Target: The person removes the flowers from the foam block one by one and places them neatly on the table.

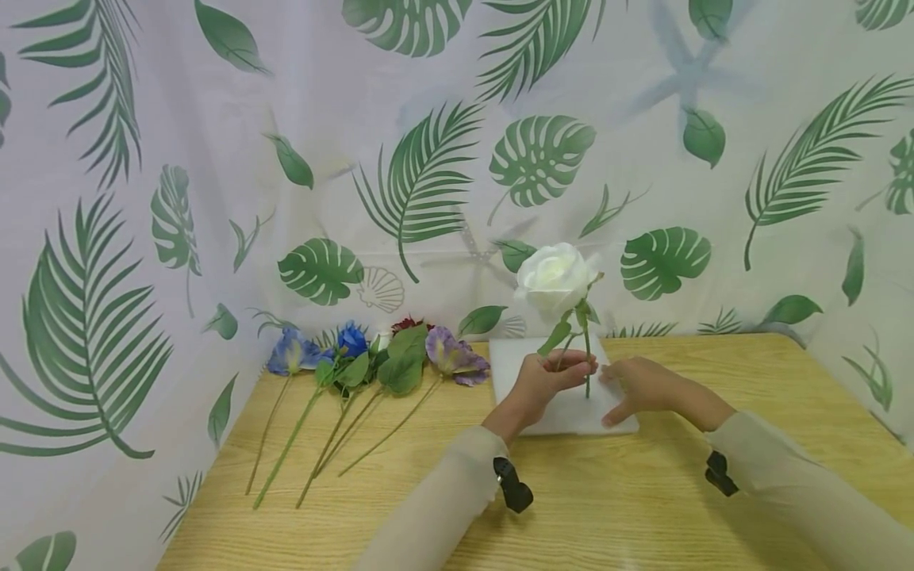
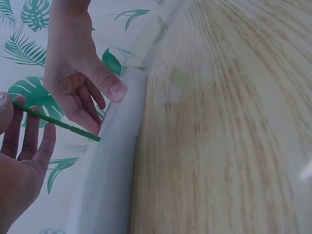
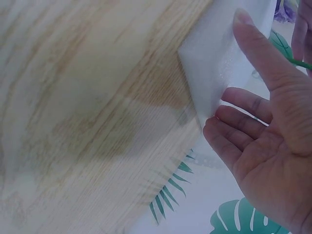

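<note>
An artificial white rose [image 1: 555, 279] stands upright, its green stem [image 2: 58, 123] running down to a white foam block [image 1: 571, 419]. My left hand [image 1: 543, 386] pinches this stem between thumb and fingers, a little above the foam. Over at the block's right side is my right hand [image 1: 646, 386], thumb and fingers spread. In the right wrist view, the right thumb [image 3: 261, 51] rests on the foam's face while the other fingers lie along its edge. The left wrist view shows the stem's lower end meeting the foam surface; whether it is inside cannot be told.
To the left on the wooden table [image 1: 607, 507] lie several artificial flowers: a light-blue one [image 1: 291, 351], a deep-blue rose [image 1: 352, 339], a purple one [image 1: 457, 357], and partly hidden white and dark-red blooms. A leaf-patterned curtain [image 1: 428, 79] hangs behind the table and on its left.
</note>
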A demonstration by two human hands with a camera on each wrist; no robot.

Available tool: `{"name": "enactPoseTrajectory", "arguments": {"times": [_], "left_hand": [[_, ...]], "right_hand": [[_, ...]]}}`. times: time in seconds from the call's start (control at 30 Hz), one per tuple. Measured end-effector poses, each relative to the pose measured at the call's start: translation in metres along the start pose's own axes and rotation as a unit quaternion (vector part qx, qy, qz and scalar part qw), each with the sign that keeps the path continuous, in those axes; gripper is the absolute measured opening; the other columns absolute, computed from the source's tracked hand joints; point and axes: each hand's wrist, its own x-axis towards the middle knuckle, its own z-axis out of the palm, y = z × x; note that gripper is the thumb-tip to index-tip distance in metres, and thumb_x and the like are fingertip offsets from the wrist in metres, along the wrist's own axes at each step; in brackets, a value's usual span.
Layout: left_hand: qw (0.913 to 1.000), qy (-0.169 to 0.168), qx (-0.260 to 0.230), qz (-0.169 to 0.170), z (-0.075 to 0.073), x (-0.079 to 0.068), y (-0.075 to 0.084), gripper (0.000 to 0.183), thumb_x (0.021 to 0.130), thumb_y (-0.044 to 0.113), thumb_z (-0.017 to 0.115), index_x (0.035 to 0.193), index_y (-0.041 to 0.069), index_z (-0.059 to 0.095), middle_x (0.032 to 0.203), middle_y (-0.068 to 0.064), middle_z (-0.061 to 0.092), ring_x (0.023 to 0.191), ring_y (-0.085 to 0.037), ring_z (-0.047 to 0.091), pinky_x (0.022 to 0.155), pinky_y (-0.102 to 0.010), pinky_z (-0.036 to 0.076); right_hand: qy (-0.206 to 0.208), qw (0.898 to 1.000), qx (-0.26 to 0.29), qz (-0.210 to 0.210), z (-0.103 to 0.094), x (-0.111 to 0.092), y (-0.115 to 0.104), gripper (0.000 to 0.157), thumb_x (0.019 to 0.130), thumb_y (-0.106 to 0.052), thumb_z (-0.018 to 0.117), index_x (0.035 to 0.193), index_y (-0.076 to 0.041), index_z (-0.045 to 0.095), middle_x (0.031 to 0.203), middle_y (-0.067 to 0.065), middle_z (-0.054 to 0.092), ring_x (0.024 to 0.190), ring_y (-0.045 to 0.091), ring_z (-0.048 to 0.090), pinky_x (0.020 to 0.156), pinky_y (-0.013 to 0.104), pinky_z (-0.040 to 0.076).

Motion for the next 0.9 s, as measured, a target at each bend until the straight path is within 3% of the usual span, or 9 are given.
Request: {"name": "enactPoseTrajectory", "arguments": {"times": [0.47,0.7,0.9], "left_hand": [[0.9997,0.022,0.005,-0.001,0.004,0.003,0.002,0.026,0.097,0.003,0.067,0.119,-0.011,0.068,0.122,-0.023,0.072,0.107,-0.021,0.074,0.095,-0.034,0.061],[0.999,0.025,0.028,0.025,0.006,0.006,0.007,0.025,0.098,0.003,0.066,0.12,-0.009,0.067,0.123,-0.024,0.07,0.105,-0.018,0.074,0.094,-0.034,0.061],[0.999,0.028,0.029,0.018,0.007,0.007,0.013,0.025,0.098,0.005,0.067,0.12,-0.008,0.068,0.122,-0.023,0.071,0.101,-0.014,0.074,0.093,-0.032,0.061]], "right_hand": [[-0.004,1.0,0.004,0.01,0.001,-0.006,0.0,0.081,0.073,-0.044,0.091,0.125,0.013,0.065,0.134,0.034,0.06,0.125,0.049,0.058,0.104,0.06,0.049],[0.007,1.0,-0.007,-0.022,0.005,-0.01,0.004,0.08,0.078,-0.043,0.088,0.127,0.015,0.062,0.137,0.037,0.056,0.128,0.052,0.054,0.105,0.062,0.047],[0.022,0.999,-0.022,-0.039,0.01,-0.013,0.007,0.083,0.08,-0.045,0.085,0.131,0.015,0.06,0.139,0.037,0.055,0.129,0.052,0.054,0.107,0.062,0.046]]}}
